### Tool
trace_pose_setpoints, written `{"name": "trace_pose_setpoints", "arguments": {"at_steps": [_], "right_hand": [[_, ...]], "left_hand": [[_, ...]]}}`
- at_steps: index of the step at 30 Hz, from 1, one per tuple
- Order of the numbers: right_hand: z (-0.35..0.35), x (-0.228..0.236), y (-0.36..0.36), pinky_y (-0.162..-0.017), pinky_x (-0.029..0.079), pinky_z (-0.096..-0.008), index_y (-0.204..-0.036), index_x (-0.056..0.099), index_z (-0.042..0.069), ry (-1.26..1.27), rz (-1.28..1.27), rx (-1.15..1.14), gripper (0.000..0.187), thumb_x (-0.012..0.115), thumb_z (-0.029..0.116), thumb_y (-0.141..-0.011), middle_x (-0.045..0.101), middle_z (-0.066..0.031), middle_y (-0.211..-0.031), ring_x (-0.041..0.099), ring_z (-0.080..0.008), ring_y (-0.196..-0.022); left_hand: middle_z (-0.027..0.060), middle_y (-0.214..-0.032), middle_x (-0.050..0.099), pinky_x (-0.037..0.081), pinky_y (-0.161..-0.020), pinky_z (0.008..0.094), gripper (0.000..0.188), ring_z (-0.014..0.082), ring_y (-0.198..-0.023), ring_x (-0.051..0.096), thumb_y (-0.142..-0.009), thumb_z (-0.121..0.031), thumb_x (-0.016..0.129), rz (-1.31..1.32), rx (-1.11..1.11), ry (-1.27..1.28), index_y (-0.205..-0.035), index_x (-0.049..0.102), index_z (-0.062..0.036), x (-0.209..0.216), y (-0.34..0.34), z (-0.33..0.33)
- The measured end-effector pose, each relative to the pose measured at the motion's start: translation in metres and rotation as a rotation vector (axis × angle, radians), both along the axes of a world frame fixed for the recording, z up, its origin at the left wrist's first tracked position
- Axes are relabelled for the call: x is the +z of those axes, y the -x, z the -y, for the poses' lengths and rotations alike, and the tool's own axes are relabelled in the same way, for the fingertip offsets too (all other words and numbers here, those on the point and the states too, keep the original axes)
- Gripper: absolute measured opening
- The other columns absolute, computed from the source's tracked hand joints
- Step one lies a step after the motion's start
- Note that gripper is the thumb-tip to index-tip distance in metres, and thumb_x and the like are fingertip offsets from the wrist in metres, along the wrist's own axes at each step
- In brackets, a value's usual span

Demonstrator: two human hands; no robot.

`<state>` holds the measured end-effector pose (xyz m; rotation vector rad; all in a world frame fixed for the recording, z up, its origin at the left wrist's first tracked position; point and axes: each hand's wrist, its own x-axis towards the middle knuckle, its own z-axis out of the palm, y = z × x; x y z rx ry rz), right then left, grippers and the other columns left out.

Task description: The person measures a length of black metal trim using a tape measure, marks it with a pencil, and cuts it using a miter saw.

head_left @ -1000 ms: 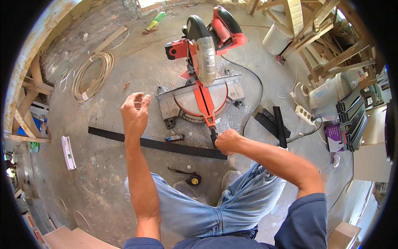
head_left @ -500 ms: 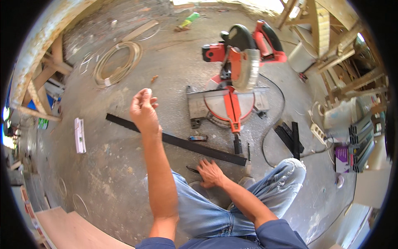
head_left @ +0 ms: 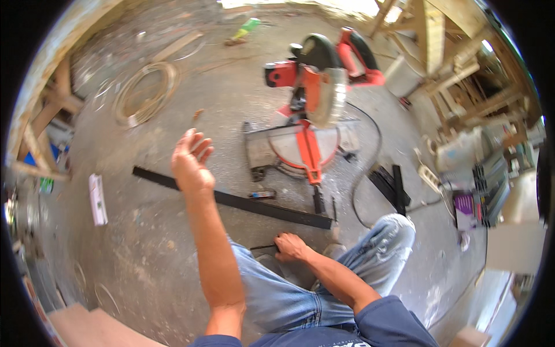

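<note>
My left hand (head_left: pixel 193 162) is raised over the floor, fingers loosely spread with nothing in them. Below and behind it, a long flat black strip (head_left: pixel 254 205) lies slantwise on the concrete. My right hand (head_left: pixel 289 247) is low in front of my legs, its fingers curled around one end of a thin dark stick-like piece (head_left: pixel 263 247); its exact kind is too small to make out. Past the strip stands a red and black miter saw (head_left: pixel 309 144), blade head raised. A small tool or cartridge (head_left: pixel 263 195) lies between the saw and the strip.
A coil of pale cable (head_left: pixel 147 92) lies far left, and a white-pink level-like bar (head_left: pixel 97 199) nearer left. Short black offcuts (head_left: pixel 392 188) sit right of the saw, beside its cord. A power strip (head_left: pixel 429 178) and wooden frames (head_left: pixel 457 75) stand along the right.
My right hand has gone from flat, spread fingers to curled around the thin dark piece. The left hand has opened its fingers from a pinch. The whole view has shifted slightly.
</note>
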<state>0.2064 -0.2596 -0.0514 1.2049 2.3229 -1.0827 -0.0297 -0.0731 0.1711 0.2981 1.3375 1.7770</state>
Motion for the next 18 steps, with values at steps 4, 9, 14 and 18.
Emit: {"name": "trace_pose_setpoints", "arguments": {"at_steps": [4,9,14,18], "right_hand": [[-0.016,0.030,-0.005,-0.091,0.053,-0.0515,-0.101,0.068,-0.002,-0.210,-0.051,0.061,0.042,0.075,0.030,-0.074,0.066,-0.0220,-0.116,0.063,-0.0381,-0.114],[-0.042,0.011,0.003,-0.095,0.049,-0.0466,-0.105,0.066,-0.002,-0.926,-0.033,-0.232,0.032,0.069,0.021,-0.082,0.059,-0.0185,-0.123,0.055,-0.0333,-0.123],[-0.061,-0.013,0.006,-0.095,0.051,-0.0507,-0.115,0.061,-0.003,-0.561,0.076,-0.204,0.037,0.066,0.015,-0.084,0.059,-0.0191,-0.118,0.057,-0.0349,-0.119],[-0.058,0.001,0.004,-0.092,0.055,-0.0527,-0.120,0.057,-0.003,-0.474,-0.013,-0.137,0.038,0.063,0.011,-0.085,0.058,-0.0185,-0.116,0.059,-0.0350,-0.112]], "left_hand": [[0.0069,-0.103,0.069,0.051,-0.085,0.0366,0.032,0.0221,-0.094,0.067,-0.094,-0.026,0.070,-0.008,-0.019,0.011,-0.116,0.068,-0.0035,0.001,0.006,0.003],[0.0055,-0.104,0.070,0.050,-0.087,0.0361,0.030,0.0212,-0.096,0.067,-0.095,-0.027,0.069,-0.004,-0.059,-0.011,-0.115,0.068,-0.0050,-0.002,0.001,0.000],[0.0064,-0.104,0.069,0.049,-0.087,0.0357,0.029,0.0216,-0.096,0.066,-0.095,-0.026,0.069,-0.029,-0.067,0.014,-0.114,0.068,-0.0054,0.002,-0.002,0.002],[0.0073,-0.105,0.069,0.049,-0.087,0.0356,0.030,0.0208,-0.096,0.066,-0.095,-0.027,0.068,-0.098,-0.134,0.023,-0.115,0.068,-0.0036,-0.001,-0.006,-0.002]]}}
